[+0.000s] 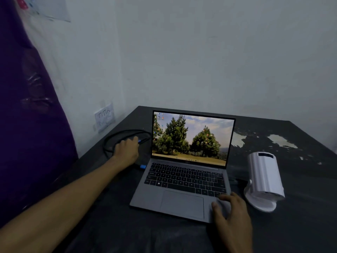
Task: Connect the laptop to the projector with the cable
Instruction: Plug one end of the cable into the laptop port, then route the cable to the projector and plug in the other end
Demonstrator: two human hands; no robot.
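One open laptop (184, 172), one white projector (263, 179) right; left hand (126, 150) seemingly grips one coiled cable (125, 133); right hand (231, 212) released, resting on palm-rest.

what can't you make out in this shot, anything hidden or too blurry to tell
Head view only:
- Left hand covers part of the coiled black cable; whether it grips it is unclear.
- Laptop side ports: hidden by the viewing angle.
- Blue connector beside the laptop: too small to tell if it is plugged in.
- White projector sockets: blurred.
- Screen icons: too small to read.
- Right hand hides the palm rest corner.
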